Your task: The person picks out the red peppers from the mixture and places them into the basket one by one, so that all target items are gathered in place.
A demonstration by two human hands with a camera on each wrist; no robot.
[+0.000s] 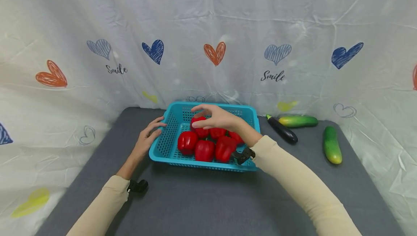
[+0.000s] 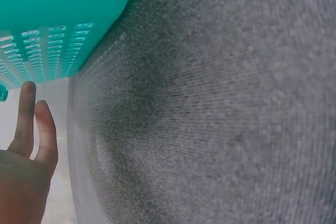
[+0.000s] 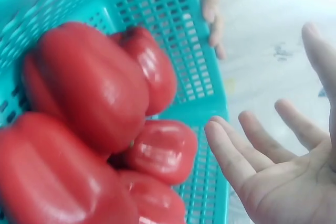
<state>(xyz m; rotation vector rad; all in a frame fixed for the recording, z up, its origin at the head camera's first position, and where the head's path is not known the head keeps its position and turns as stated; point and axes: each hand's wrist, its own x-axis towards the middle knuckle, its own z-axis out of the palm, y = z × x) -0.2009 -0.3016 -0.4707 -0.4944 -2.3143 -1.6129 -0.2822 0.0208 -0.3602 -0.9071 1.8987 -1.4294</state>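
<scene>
Several red bell peppers [image 1: 204, 151] lie together in a turquoise plastic basket [image 1: 172, 159] in the head view. My left hand [image 1: 146, 138] is at the basket's left side, its fingertips touching the rim. Two of its fingers [image 2: 47, 129] look fairly straight beside the basket wall in the left wrist view. Over the peppers hovers my right hand [image 1: 216, 117], thumb and fingers apart and nothing between them. From the right wrist, that hand's spread fingers [image 3: 231, 153] show apart from the nearest bell pepper [image 3: 163, 151].
To the right of the basket lie an eggplant [image 1: 282, 130] and a green-yellow cucumber [image 1: 298, 121], close together. Another cucumber [image 1: 332, 145] lies farther right. A dark grey cloth [image 1: 202, 199] covers the table, and a white curtain [image 1: 182, 19] with printed hearts hangs behind it.
</scene>
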